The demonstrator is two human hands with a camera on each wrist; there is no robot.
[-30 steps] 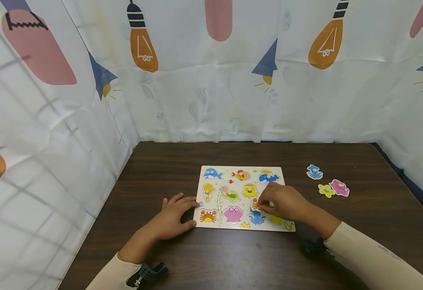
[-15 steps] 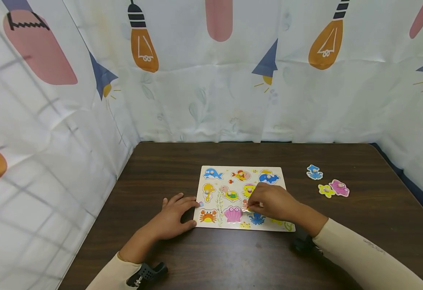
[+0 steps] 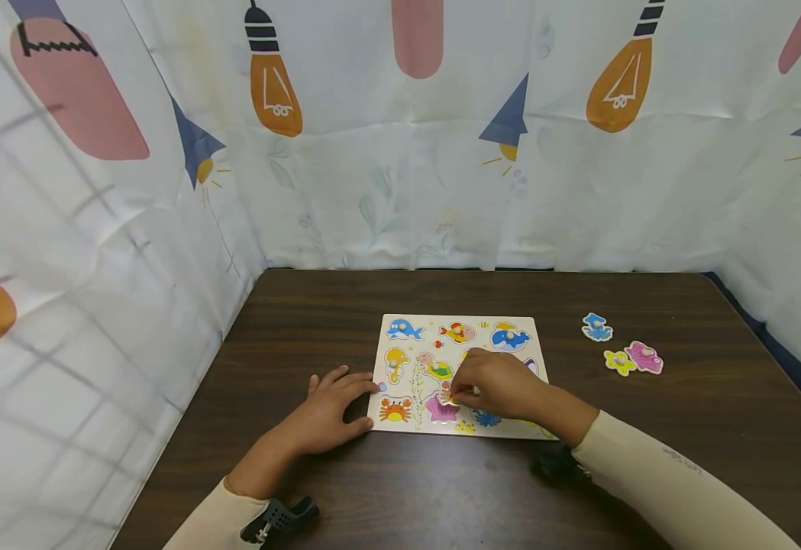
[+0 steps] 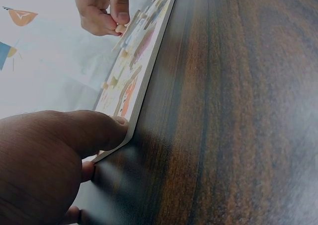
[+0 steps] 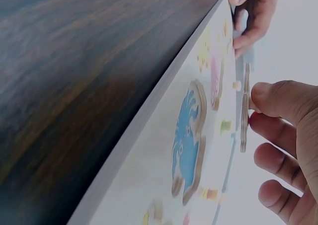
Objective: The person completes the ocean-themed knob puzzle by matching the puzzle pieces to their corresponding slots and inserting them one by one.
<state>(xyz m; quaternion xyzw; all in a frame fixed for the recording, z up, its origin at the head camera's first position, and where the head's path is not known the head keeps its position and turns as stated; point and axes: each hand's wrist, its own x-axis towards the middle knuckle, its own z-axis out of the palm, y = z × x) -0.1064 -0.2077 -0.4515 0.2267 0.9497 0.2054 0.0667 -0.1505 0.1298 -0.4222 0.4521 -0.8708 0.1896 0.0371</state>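
Observation:
My right hand (image 3: 499, 382) pinches the small knob of a flat wooden crab puzzle piece (image 3: 446, 393) between thumb and index finger. In the right wrist view the piece (image 5: 245, 111) appears edge-on, raised over the puzzle board (image 3: 429, 325); its other fingers curl loosely. Below it are the pink shell recess (image 3: 441, 412) and, nearer that wrist, the blue octopus recess (image 5: 186, 145). An orange crab picture (image 3: 395, 410) lies at the board's front left corner. My left hand (image 3: 334, 409) rests at the board's left edge with fingers spread, its thumb (image 4: 107, 130) on the corner.
Right of the board lie a blue loose piece (image 3: 596, 328), a yellow star piece (image 3: 620, 363) and a pink piece (image 3: 644, 357). Several knobbed pieces sit in the board, among them a whale (image 3: 510, 338). A printed curtain (image 3: 400, 198) stands behind the dark table (image 3: 318, 305).
My right hand has carried the crab piece leftward across the board, from above the octopus recess to above the shell recess. The left hand has stayed in place.

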